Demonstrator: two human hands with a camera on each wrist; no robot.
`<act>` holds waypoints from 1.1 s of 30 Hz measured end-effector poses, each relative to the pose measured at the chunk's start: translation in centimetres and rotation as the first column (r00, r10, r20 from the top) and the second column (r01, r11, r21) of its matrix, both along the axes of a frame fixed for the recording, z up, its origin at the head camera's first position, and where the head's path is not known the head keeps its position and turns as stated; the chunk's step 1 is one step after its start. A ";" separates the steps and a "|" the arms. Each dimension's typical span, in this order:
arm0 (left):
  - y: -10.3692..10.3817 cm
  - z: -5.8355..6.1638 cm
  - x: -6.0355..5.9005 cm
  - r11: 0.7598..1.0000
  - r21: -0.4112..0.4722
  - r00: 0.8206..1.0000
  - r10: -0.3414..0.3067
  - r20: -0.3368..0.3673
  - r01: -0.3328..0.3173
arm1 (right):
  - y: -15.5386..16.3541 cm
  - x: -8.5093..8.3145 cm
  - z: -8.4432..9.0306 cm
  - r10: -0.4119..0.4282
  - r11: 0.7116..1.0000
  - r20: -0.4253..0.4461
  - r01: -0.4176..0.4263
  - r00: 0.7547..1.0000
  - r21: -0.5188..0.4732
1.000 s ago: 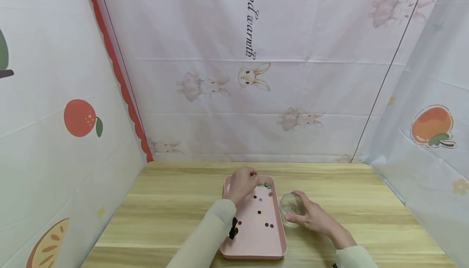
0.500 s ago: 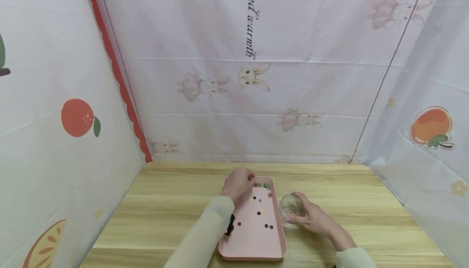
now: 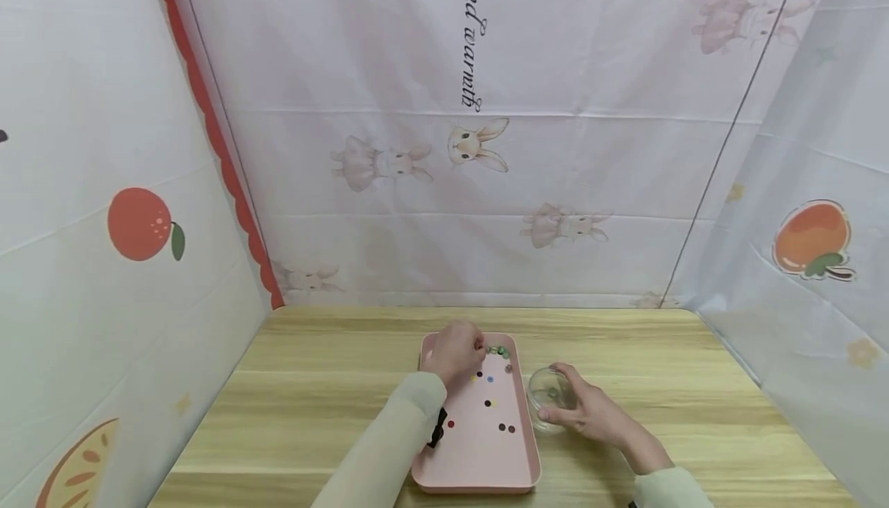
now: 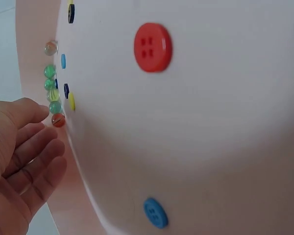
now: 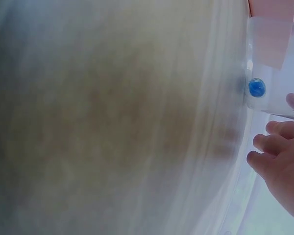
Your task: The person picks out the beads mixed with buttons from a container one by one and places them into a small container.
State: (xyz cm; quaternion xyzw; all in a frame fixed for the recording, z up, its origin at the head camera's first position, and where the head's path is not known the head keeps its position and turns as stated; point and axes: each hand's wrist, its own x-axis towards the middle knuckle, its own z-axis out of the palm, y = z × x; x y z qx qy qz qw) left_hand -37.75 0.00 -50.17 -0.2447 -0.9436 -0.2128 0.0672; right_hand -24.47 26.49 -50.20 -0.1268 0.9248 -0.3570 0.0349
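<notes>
My left hand is over the far end of a pink tray, fingers loosely curled. In the left wrist view its thumb tip comes close to a red marble and a teal marble in a row of green marbles along the tray wall. I see nothing held in it; contact with a marble cannot be told. My right hand grips a clear cup standing just right of the tray. One blue marble lies inside the cup in the right wrist view.
Several buttons are scattered over the tray floor, among them a red button, a blue button and a yellow button. An orange-tinted clear marble sits apart from the row. A wooden table lies beneath, with cloth walls around.
My left hand drew back slightly leftward, showing a red marble, then came forward right again over the row's left end. The right hand stays on the cup. The head view shifted slightly.
</notes>
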 end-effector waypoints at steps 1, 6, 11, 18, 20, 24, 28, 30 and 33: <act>0.0 0.0 0.0 1.000 -0.011 1.000 -0.002 0.001 0.002 | 0.0 0.0 0.0 0.000 1.000 0.001 0.000 1.000 0.000; 0.2 -0.2 0.0 0.999 -0.042 1.000 0.009 0.021 -0.008 | 0.0 -0.1 -0.1 -0.001 1.000 -0.001 0.001 1.000 -0.004; 0.3 -0.4 0.0 0.999 -0.051 1.000 0.017 0.023 -0.016 | 0.0 -0.2 -0.1 -0.007 1.000 0.005 0.007 1.000 -0.008; 0.5 -0.4 0.1 0.998 -0.055 0.999 0.036 0.020 -0.035 | 0.0 -0.3 -0.1 -0.008 1.000 0.014 0.008 1.000 -0.012; 0.5 -0.5 0.1 0.997 -0.058 0.999 0.043 0.022 -0.042 | 0.0 -0.2 -0.1 -0.004 1.000 0.011 0.004 1.000 -0.010; 0.5 -0.7 0.1 0.998 -0.037 0.999 0.049 0.022 -0.049 | -0.1 -0.2 -0.2 0.000 1.000 0.010 0.000 1.000 -0.008; 0.4 -0.8 0.2 0.996 0.066 0.995 0.056 0.087 -0.062 | -0.1 -0.2 -0.2 0.001 1.000 0.011 -0.001 1.000 -0.009; 0.3 -0.8 0.3 0.983 0.165 0.989 0.052 0.138 -0.075 | -0.1 -0.3 -0.2 -0.006 1.000 0.013 0.006 1.000 -0.012; 0.2 -0.6 0.5 0.942 0.325 0.980 0.023 0.197 -0.087 | -0.1 -0.4 -0.2 -0.013 1.000 0.013 0.013 1.000 -0.009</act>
